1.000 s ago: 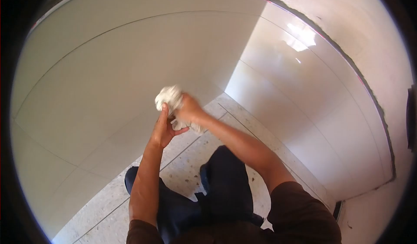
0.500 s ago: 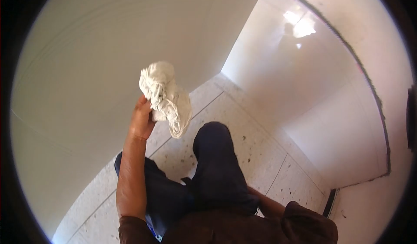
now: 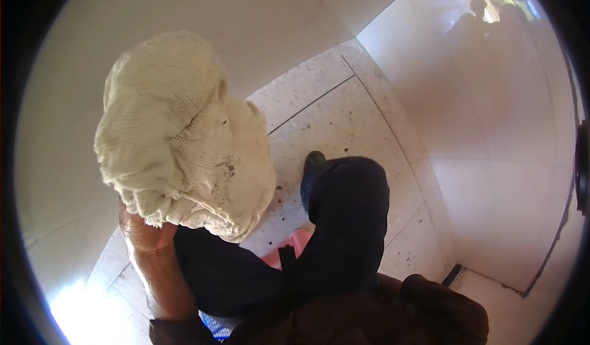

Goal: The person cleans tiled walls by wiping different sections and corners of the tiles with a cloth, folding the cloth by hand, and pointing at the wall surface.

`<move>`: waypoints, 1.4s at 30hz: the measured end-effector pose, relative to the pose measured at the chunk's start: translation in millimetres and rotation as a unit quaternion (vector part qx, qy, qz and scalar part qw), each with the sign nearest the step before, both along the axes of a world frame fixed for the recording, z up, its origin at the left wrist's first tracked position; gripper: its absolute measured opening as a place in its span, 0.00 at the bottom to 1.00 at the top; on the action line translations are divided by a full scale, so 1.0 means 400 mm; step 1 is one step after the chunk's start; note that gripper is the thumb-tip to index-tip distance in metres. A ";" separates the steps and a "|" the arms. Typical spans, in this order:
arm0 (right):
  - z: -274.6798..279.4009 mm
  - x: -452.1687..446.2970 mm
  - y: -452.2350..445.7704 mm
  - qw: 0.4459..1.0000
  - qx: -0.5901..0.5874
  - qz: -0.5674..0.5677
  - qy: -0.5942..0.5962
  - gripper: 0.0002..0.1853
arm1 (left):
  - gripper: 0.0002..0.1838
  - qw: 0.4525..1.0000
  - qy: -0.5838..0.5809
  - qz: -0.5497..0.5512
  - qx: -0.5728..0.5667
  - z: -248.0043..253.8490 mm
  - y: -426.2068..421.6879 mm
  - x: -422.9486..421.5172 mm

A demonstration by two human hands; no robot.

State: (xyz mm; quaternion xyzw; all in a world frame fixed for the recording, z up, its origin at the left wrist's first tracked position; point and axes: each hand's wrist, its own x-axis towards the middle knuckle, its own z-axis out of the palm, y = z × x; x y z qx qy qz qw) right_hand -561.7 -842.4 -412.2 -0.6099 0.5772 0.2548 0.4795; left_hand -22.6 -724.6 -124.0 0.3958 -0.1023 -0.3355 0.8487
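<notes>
A large, bunched cream-white cloth (image 3: 178, 136) with a loose mesh weave and small dark specks fills the left of the view. My left hand (image 3: 146, 229) grips it from below, close to the camera. The cloth covers the fingers, so only the wrist and the base of the hand show. My right arm (image 3: 389, 285) runs down behind my right leg, and its hand is out of sight.
Pale, glossy tiled walls (image 3: 491, 130) meet in a corner ahead. Dark crumbs lie scattered over the light floor tiles (image 3: 332, 117). Between my legs a pink object (image 3: 299, 240) shows partly, and a blue lattice-like item (image 3: 216, 328) is under me.
My left hand has brought the cloth up much nearer the camera and to the left. My view has shifted, and my shoe and the pink object now show.
</notes>
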 end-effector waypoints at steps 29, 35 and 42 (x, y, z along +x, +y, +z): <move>-0.048 -0.145 -0.276 0.999 0.039 -0.004 0.023 0.18 | 0.31 0.986 0.004 -0.021 0.166 0.038 -0.466 -0.208; -0.018 -0.059 -0.393 0.999 0.025 0.037 0.012 0.18 | 0.26 0.995 0.048 -0.065 0.057 0.065 -0.495 -0.169; -0.049 -0.005 -0.549 0.994 0.002 0.102 -0.051 0.18 | 0.25 0.942 -0.154 0.023 0.297 0.160 -0.513 -0.272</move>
